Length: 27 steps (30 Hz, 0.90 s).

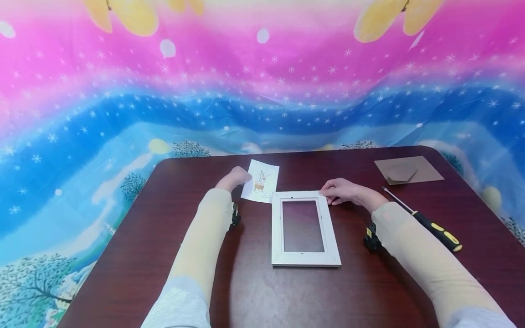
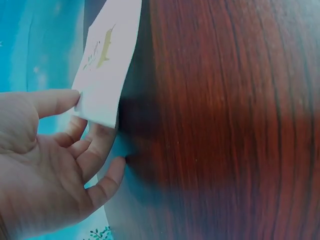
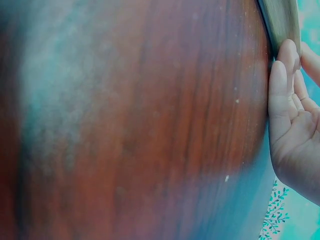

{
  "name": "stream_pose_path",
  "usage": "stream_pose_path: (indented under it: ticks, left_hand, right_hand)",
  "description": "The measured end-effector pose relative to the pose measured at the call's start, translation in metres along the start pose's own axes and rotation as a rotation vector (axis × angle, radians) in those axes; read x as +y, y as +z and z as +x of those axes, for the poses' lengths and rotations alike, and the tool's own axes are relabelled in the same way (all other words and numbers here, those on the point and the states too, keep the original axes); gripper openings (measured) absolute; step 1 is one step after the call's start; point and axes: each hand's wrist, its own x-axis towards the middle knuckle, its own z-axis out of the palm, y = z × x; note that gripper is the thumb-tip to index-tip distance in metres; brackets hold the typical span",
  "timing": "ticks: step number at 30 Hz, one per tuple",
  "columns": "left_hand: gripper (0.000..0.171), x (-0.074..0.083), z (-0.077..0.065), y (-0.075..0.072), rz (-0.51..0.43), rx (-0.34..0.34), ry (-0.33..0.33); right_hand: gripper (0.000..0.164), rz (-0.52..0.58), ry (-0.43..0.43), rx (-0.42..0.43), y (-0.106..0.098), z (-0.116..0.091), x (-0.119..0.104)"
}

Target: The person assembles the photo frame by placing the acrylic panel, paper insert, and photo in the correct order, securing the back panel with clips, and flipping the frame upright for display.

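My left hand point(image 1: 235, 177) pinches the left edge of a small white printed card point(image 1: 266, 184) with a plant-in-a-pot picture. In the left wrist view, the thumb lies on the card's point(image 2: 112, 55) face and fingers are behind it. A white rectangular picture frame point(image 1: 276, 232) lies on the table, its near end toward me; the card's lower right corner meets its far left corner. At the far right corner of the frame, my right hand point(image 1: 342, 190) grips the edge between thumb and fingers. The right wrist view shows the frame's side point(image 3: 284, 22) in those fingers.
A dark reddish-brown wooden table point(image 1: 143, 255) bears everything. To the right lie a black-and-yellow screwdriver point(image 1: 439, 230) and, farther back, a brown board point(image 1: 428, 171) with a smaller flap-like piece on it. A colourful patterned cloth point(image 1: 262, 91) hangs behind the table.
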Motion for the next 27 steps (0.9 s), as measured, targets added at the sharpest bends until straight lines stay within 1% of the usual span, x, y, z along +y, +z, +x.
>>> stream_pose_path:
  ticks: [2,3,5,6,7,9,13,15,18,19,21,27]
  left_hand:
    - [0.027,0.017,-0.034,-0.010,-0.037,-0.066,-0.024]
    - [0.030,0.023,-0.049,-0.015,-0.052,-0.099,-0.032]
    - [0.033,0.028,-0.066,-0.022,-0.082,-0.145,-0.016]
    - [0.034,0.029,-0.071,-0.025,-0.090,-0.164,-0.011]
    - [0.035,0.028,-0.072,-0.026,-0.097,-0.176,-0.011]
    - [0.035,0.024,-0.072,-0.031,-0.121,-0.201,0.023]
    - [0.029,0.016,-0.071,-0.039,-0.172,-0.222,0.089]
    - [0.026,0.014,-0.071,-0.041,-0.195,-0.207,0.111]
    - [0.024,0.013,-0.073,-0.042,-0.261,-0.164,0.137]
    - [0.022,0.014,-0.076,-0.043,-0.285,-0.144,0.134]
    - [0.021,0.014,-0.078,-0.045,-0.331,-0.125,0.150]
    - [0.018,0.016,-0.084,-0.053,-0.425,-0.135,0.180]
  right_hand:
    - [0.033,-0.006,-0.005,-0.002,0.000,0.000,0.000]
    - [0.033,-0.007,-0.007,-0.001,0.000,0.000,0.000]
    - [0.032,-0.006,-0.008,0.000,0.000,-0.001,0.000]
    - [0.032,-0.006,-0.009,0.002,0.000,-0.001,0.000]
    - [0.032,-0.007,-0.011,0.002,0.000,-0.001,0.000]
    - [0.033,-0.006,-0.011,0.004,0.000,-0.002,0.000]
    - [0.034,-0.007,-0.008,-0.001,0.000,-0.002,0.001]
    - [0.034,-0.005,-0.006,-0.004,0.000,-0.001,0.001]
    - [0.034,-0.003,-0.008,-0.005,0.000,-0.001,0.002]
    - [0.034,-0.002,-0.009,-0.005,0.000,-0.001,0.002]
    - [0.034,-0.001,-0.012,-0.004,0.000,0.000,0.002]
    - [0.033,-0.002,-0.012,-0.001,0.000,0.000,0.002]
